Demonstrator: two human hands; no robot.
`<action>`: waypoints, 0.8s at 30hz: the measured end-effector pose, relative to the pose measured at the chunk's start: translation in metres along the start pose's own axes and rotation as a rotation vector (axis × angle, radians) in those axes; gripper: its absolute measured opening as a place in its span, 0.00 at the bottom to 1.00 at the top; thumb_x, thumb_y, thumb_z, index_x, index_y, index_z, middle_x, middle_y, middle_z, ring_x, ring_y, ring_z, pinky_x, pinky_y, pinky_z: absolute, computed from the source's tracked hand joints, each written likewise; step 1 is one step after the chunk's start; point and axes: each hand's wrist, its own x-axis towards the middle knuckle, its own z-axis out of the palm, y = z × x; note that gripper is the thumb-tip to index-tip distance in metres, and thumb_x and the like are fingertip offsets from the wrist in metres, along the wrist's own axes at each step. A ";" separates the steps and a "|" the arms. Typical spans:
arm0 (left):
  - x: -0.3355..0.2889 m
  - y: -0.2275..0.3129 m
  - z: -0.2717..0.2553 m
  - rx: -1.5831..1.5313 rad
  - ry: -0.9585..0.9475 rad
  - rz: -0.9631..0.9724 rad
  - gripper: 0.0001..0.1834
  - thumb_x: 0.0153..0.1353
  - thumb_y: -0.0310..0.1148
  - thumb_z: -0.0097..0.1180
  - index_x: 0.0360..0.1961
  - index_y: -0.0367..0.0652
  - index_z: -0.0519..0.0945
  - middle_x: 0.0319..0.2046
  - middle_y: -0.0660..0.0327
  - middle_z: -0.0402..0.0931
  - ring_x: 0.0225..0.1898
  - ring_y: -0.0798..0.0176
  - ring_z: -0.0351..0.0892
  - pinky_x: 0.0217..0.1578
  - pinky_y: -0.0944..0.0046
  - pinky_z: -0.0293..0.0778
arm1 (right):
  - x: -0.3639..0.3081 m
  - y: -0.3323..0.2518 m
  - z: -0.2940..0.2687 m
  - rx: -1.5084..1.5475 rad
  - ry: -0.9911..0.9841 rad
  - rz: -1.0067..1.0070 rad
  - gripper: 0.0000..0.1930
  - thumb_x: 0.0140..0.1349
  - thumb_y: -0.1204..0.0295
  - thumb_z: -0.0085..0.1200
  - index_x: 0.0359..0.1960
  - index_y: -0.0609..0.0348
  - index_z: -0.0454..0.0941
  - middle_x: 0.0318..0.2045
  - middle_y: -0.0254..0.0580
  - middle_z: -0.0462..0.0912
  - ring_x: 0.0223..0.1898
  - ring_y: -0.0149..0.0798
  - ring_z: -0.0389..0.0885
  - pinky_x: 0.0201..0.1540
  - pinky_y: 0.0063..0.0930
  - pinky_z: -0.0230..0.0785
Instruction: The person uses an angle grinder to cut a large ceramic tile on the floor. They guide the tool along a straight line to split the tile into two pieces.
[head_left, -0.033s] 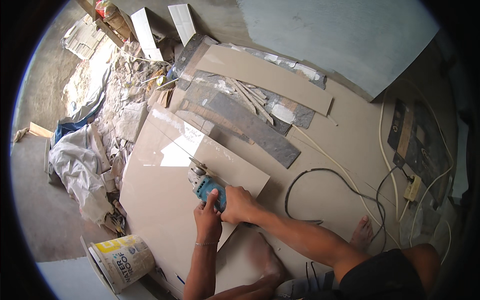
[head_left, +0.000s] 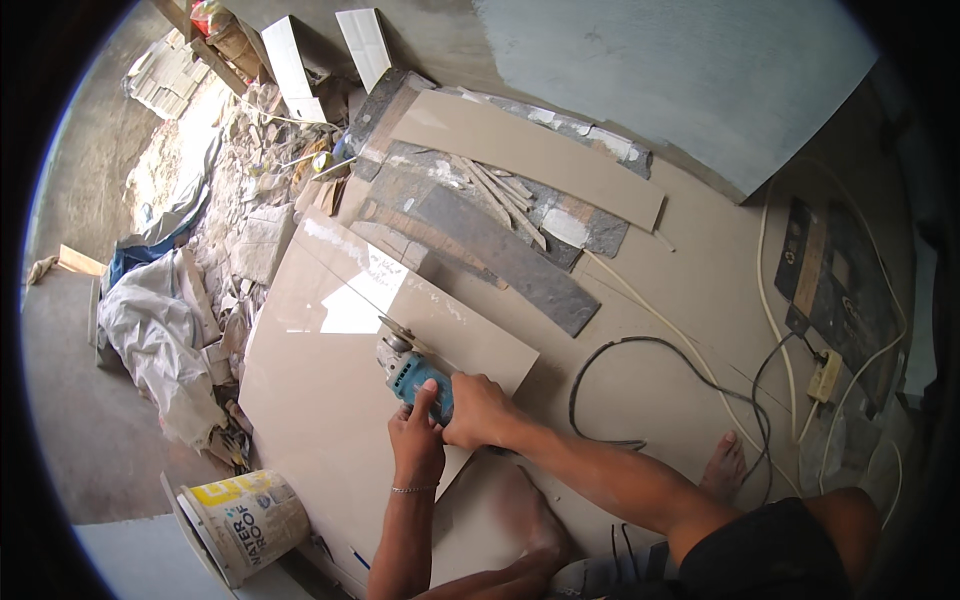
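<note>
A teal angle grinder (head_left: 406, 372) with a silver head is held in both my hands. Its thin disc (head_left: 396, 326) stands on edge at a fine straight line across a large glossy beige tile (head_left: 310, 390), which lies on the floor. My left hand (head_left: 416, 428) is closed round the near side of the grinder's body, thumb along the top. From the right, my right hand (head_left: 478, 408) wraps the grinder's rear part, hiding much of it. Whether the disc touches the tile or is spinning, I cannot tell.
Beyond the tile lie a long beige tile strip (head_left: 530, 155), a dark grey plank (head_left: 510, 260) and several thin offcuts (head_left: 505, 200). Black cable (head_left: 640, 340) loops at right near a power strip (head_left: 825, 377). A bucket (head_left: 250, 520) lies tilted at lower left, below rubble (head_left: 245, 190).
</note>
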 end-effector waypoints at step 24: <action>-0.002 -0.002 0.003 0.047 -0.008 -0.010 0.19 0.67 0.44 0.71 0.41 0.39 0.80 0.23 0.72 0.72 0.20 0.78 0.66 0.21 0.72 0.60 | -0.004 0.003 -0.004 -0.002 0.016 0.013 0.30 0.52 0.59 0.76 0.48 0.73 0.80 0.46 0.66 0.87 0.53 0.58 0.88 0.56 0.43 0.81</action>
